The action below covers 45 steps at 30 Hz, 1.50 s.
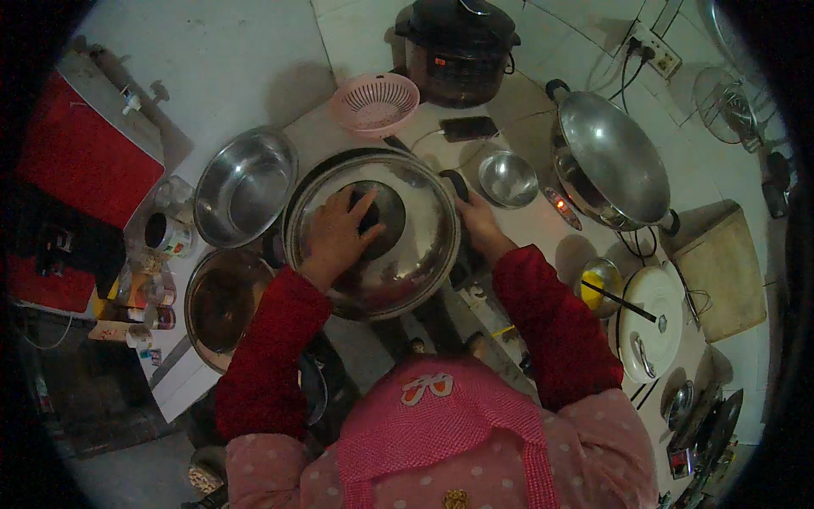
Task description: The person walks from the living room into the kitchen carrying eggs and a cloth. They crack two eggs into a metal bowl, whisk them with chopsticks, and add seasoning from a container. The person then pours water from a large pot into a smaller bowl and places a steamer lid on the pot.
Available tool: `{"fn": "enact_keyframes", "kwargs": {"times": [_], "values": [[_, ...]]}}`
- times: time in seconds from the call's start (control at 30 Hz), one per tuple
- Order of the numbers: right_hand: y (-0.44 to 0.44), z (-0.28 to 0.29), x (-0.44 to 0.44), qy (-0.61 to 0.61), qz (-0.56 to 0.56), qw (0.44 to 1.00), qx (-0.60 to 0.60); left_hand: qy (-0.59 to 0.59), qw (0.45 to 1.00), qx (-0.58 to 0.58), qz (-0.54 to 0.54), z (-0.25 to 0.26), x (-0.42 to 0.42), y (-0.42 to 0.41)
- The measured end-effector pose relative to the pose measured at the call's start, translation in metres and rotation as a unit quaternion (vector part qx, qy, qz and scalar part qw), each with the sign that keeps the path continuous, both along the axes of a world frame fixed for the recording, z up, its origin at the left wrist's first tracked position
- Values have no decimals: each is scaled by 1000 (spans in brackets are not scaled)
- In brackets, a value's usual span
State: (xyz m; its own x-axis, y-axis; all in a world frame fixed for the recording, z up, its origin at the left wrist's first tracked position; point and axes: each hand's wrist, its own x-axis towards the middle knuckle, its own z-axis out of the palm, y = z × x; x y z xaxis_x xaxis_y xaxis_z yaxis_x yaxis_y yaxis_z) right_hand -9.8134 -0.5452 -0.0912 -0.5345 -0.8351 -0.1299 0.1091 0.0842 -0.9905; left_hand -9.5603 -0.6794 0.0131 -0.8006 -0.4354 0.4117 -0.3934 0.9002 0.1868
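Observation:
In front of me is a wide metal pan covered by a shiny domed lid (407,286). My left hand (337,235) lies over the lid's middle, its thumb and fingers around the black knob (367,213). At the pan's right side, my right hand (480,223) grips a black side handle (454,183); part of the handle is hidden by the fingers. The lid covers the pan, so what is inside cannot be seen. Close by on the left are a metal basin (248,191) and a second wide vessel (226,305) with a dark interior.
Behind the pan stand a pink plastic colander (375,105), a black electric cooker (459,63) and a phone (469,129). To the right are a small metal bowl (507,179), a large two-handled pan (613,159) and a bowl of yellow liquid (598,286). Jars (168,235) crowd the left edge.

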Motion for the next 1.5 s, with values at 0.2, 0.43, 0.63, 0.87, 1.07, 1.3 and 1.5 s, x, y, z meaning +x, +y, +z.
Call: {"fn": "enact_keyframes", "kwargs": {"times": [0.2,0.43,0.63,0.87,1.07,1.3,1.5], "values": [[-1,1,4,-61,-23,998,0,-47,999,10,9,-4,-4,-17],[6,-11,-16,-22,9,999,35,-50,998,8,38,-8,-23,-25],[16,-6,-15,-264,-285,921,-24,-67,995,32,63,-9,-10,-27],[38,-40,-74,-236,-218,946,-43,-87,992,34,80,0,-13,-19],[67,102,-71,-313,-134,938,71,-123,991,33,50,15,-24,-17],[162,224,-244,154,-81,966,193,-165,968,-33,186,19,-30,-7],[215,191,-344,567,-187,718,357,-12,998,-8,68,34,-76,21]]}}
